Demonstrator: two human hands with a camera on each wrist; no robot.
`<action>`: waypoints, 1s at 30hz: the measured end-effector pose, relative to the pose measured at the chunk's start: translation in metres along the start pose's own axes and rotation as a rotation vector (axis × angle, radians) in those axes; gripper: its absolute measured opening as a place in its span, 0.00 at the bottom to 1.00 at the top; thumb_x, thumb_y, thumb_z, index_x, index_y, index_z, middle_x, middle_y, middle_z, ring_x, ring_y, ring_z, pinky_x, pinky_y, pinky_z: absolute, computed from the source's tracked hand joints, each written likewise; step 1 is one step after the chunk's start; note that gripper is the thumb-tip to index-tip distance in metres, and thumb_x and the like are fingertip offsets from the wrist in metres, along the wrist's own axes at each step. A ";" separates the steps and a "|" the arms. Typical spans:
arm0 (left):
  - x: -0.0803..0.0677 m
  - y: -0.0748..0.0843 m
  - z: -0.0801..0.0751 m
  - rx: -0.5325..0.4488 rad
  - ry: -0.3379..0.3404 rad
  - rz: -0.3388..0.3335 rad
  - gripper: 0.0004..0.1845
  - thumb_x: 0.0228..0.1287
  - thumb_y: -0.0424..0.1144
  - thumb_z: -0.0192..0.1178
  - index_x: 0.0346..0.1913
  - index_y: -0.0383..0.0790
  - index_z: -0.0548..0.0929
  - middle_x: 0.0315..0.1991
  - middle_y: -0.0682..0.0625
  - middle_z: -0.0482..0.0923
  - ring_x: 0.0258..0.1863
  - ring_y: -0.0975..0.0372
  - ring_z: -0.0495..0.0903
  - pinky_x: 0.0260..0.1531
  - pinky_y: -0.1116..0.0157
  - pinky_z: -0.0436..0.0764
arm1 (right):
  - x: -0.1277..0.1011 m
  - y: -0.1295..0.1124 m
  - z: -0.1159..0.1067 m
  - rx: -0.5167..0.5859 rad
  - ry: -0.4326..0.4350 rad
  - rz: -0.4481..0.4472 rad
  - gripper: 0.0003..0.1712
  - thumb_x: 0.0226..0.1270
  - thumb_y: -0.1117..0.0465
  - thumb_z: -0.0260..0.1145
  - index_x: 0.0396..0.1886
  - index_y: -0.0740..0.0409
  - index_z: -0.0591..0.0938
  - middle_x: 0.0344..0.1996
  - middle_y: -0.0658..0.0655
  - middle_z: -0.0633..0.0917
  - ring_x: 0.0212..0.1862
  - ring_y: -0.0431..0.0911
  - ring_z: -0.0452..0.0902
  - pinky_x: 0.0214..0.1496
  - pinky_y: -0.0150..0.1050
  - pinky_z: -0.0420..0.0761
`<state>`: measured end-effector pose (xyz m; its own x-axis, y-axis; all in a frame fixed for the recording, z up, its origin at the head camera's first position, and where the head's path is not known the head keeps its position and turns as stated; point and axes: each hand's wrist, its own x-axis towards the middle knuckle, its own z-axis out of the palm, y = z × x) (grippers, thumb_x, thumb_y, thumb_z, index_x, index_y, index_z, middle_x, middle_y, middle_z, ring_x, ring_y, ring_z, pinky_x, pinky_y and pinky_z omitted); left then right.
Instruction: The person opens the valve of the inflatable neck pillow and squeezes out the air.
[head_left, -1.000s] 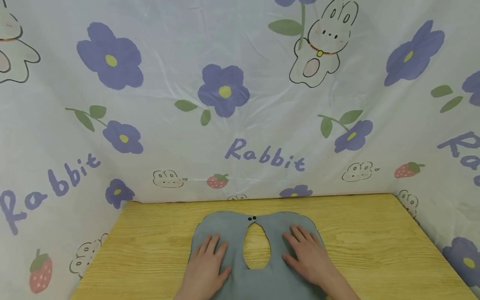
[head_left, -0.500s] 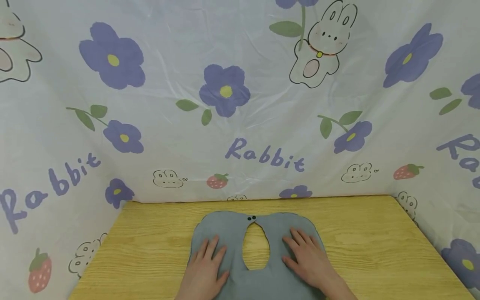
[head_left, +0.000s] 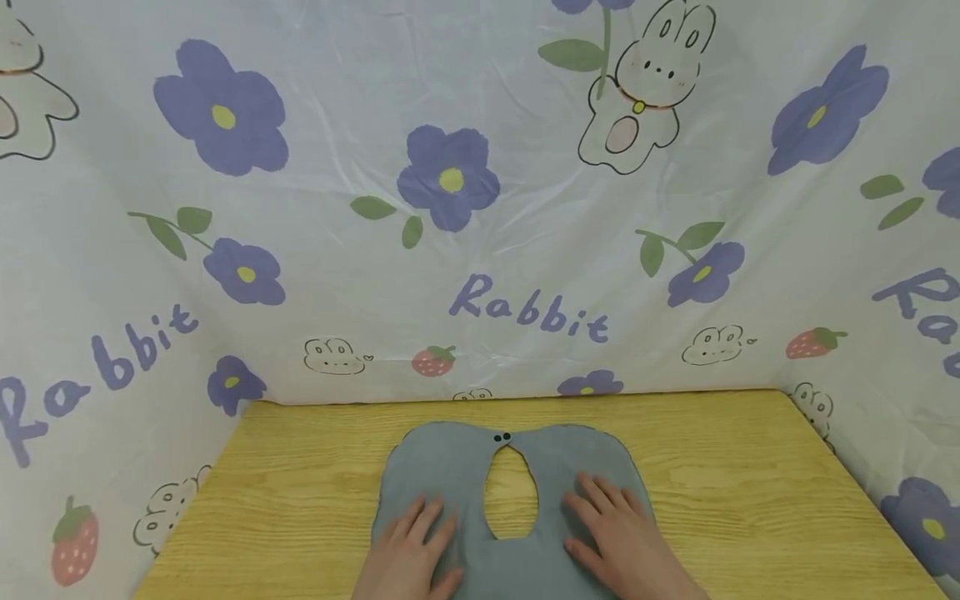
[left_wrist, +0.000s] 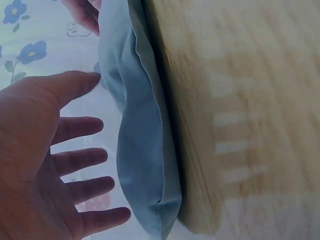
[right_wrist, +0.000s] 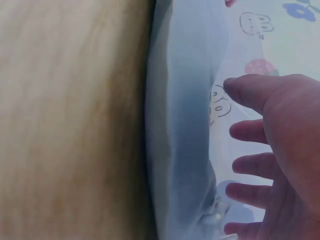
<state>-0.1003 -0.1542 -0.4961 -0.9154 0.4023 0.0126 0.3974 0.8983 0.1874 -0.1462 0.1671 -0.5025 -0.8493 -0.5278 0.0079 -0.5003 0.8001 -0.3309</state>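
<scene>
A grey-blue neck pillow (head_left: 517, 568) lies on the table, with an oval opening at its centre and two black snap buttons (head_left: 502, 437) at its far end. Over its left side is my left hand (head_left: 405, 552), and over its right side my right hand (head_left: 624, 540). Both hands have spread, nearly straight fingers and grip nothing. From the wrists, the pillow (left_wrist: 140, 135) shows a puffy, seamed edge; the left fingertips appear slightly apart from it. In the right wrist view, the fingers also appear apart from the pillow (right_wrist: 187, 115). The pillow's near end is out of frame.
The light wood table (head_left: 750, 500) extends to both sides of the pillow. A white cloth (head_left: 322, 275) printed with purple flowers, rabbits and strawberries hangs behind it and along both sides.
Both hands have drawn back a little towards the near edge, the left one more than the right. The pillow has stayed nearly in place.
</scene>
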 end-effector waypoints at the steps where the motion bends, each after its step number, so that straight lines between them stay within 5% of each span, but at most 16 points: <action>1: -0.001 0.001 0.001 0.003 -0.013 0.002 0.31 0.68 0.62 0.63 0.63 0.44 0.83 0.65 0.40 0.75 0.65 0.40 0.73 0.51 0.42 0.81 | -0.002 0.000 0.001 -0.004 0.000 -0.002 0.32 0.72 0.41 0.67 0.67 0.55 0.79 0.71 0.66 0.72 0.71 0.65 0.67 0.66 0.70 0.67; 15: -0.002 0.000 0.010 0.014 -0.123 -0.014 0.32 0.70 0.68 0.56 0.62 0.48 0.84 0.65 0.43 0.75 0.65 0.42 0.73 0.53 0.41 0.80 | -0.008 0.006 0.016 -0.010 -0.005 0.011 0.29 0.73 0.43 0.66 0.64 0.57 0.81 0.69 0.65 0.74 0.69 0.64 0.68 0.66 0.68 0.68; 26: -0.005 -0.004 0.017 0.030 -0.127 0.005 0.31 0.71 0.67 0.55 0.61 0.47 0.85 0.65 0.44 0.76 0.65 0.43 0.73 0.53 0.41 0.79 | -0.009 0.007 0.014 -0.005 0.021 -0.010 0.27 0.74 0.44 0.65 0.63 0.57 0.82 0.68 0.65 0.75 0.69 0.64 0.69 0.66 0.68 0.68; 30: -0.008 -0.002 0.014 0.042 -0.068 0.068 0.25 0.70 0.61 0.62 0.57 0.48 0.86 0.60 0.45 0.78 0.61 0.46 0.76 0.47 0.45 0.83 | -0.011 0.004 0.009 -0.011 0.026 -0.087 0.29 0.76 0.41 0.62 0.65 0.56 0.80 0.67 0.64 0.76 0.67 0.62 0.71 0.63 0.66 0.72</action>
<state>-0.0930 -0.1562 -0.5107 -0.8805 0.4721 -0.0434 0.4618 0.8747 0.1469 -0.1371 0.1736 -0.5120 -0.8065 -0.5882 0.0604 -0.5741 0.7546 -0.3176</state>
